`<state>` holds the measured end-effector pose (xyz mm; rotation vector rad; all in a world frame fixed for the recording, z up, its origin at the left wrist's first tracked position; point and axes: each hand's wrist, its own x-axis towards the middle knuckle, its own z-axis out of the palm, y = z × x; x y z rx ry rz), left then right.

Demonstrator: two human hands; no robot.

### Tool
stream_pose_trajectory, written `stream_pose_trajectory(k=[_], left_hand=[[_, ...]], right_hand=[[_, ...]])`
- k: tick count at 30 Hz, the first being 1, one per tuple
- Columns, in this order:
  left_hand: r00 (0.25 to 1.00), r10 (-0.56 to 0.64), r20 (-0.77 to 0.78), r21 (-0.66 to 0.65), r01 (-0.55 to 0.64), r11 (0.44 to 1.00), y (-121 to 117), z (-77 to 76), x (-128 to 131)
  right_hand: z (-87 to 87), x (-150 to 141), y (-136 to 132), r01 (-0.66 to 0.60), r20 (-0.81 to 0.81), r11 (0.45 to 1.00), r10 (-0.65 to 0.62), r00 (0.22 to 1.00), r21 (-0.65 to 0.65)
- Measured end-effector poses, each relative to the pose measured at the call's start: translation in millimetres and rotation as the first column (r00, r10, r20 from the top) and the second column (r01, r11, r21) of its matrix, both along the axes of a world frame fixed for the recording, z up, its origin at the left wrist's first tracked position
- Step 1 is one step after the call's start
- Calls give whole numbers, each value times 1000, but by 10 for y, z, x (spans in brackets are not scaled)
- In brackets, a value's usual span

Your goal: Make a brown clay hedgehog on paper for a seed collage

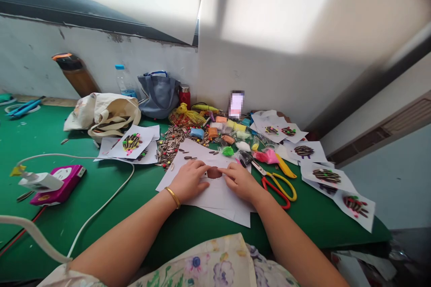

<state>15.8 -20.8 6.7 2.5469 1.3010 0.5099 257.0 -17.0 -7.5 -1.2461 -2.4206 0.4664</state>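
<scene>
A flattened brown piece of modelling clay lies on the white paper in front of me. My left hand rests on the paper with its fingers stretched out, the index fingertip at the clay's left edge. From the other side, my right hand touches the clay's right edge with an extended index finger; its other fingers are bent under and partly hidden. Neither hand grasps anything. Several loose striped sunflower seeds lie on the paper just beyond my left hand.
Sunflower seeds are heaped behind the paper, beside packets of coloured clay. Red-and-yellow scissors lie at the right. Seed pictures on paper line the right edge. A white cable crosses the left, near a purple power strip.
</scene>
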Motion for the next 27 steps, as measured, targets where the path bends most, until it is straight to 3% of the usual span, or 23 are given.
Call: stream_pose_trajectory(k=[6, 27], left_hand=[[1000, 12, -28, 15, -12, 1000, -25, 8, 24], [999, 26, -31, 10, -26, 1000, -15, -7, 24]], right_hand=[[15, -84, -56, 26, 117, 997, -34, 993, 71], [-61, -119, 17, 98, 89, 992, -105, 990, 84]])
